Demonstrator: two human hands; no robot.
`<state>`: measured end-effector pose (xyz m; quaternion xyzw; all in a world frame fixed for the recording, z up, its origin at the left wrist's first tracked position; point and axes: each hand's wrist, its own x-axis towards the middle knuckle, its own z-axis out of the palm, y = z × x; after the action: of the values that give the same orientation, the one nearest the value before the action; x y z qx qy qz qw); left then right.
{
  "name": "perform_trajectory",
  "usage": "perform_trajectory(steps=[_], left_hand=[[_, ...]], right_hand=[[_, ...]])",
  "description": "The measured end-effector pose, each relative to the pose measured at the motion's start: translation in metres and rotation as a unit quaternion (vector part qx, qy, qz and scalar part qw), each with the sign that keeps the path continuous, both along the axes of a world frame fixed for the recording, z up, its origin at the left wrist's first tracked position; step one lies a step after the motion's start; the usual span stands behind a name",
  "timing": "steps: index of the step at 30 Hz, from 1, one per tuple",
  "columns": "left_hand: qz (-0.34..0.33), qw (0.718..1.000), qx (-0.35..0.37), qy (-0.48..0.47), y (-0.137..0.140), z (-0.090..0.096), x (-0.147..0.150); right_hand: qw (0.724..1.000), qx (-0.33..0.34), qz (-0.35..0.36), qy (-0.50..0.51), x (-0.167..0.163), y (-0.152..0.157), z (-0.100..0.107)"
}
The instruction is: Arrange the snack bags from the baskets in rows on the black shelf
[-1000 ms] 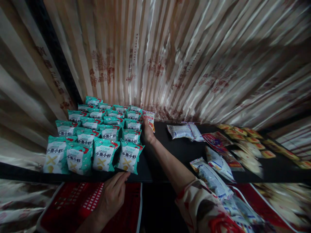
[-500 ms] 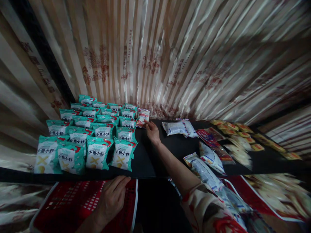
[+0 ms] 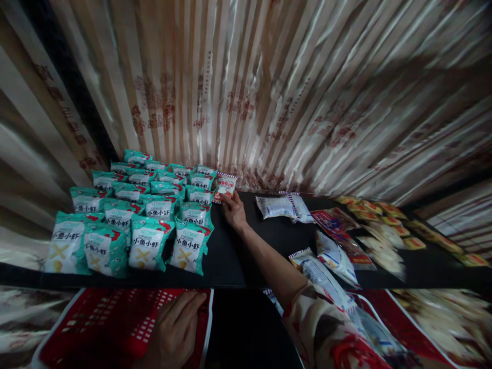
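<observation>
The right arm (image 3: pixel 269 259) stretches out well beyond the left hand (image 3: pixel 176 328), its forearm bare, with the fingers of the right hand (image 3: pixel 233 211) reaching forward and slightly bent. Lower and nearer the body, the left hand is back upward, fingers together, loosely bent, tips angled toward the right arm's side.

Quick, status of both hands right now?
Left hand: fingers together, nothing visibly held; open or closed unclear.
Right hand: touching the small red-and-white packet; grip cannot be told.

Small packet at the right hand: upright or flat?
Upright: the small packet stands, printed front showing, beside the teal packets, the right hand at its lower edge.
</observation>
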<state>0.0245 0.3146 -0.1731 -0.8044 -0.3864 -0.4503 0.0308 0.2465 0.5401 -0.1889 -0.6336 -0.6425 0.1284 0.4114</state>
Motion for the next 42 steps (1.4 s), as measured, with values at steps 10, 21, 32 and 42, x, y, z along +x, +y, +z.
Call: perform_trajectory(steps=[10,21,32,42], left_hand=[[0.003,1.000,0.001,-0.019,-0.016,-0.012,0.022],[-0.027,0.991,-0.084,-0.104,-0.042,-0.006,0.055],[-0.055,0.982,-0.104,-0.145,-0.047,0.034,0.086],[-0.098,0.947,-0.269,-0.145,-0.039,0.052,0.103]], right_hand=[[0.972,-0.056,-0.035,-0.224,0.034,-0.032,0.039],[0.866,-0.290,-0.010,-0.407,0.142,-0.059,0.086],[0.854,-0.193,0.082,-0.476,0.131,-0.086,0.103],[0.939,-0.110,0.122,0.301,0.138,-0.118,0.135]])
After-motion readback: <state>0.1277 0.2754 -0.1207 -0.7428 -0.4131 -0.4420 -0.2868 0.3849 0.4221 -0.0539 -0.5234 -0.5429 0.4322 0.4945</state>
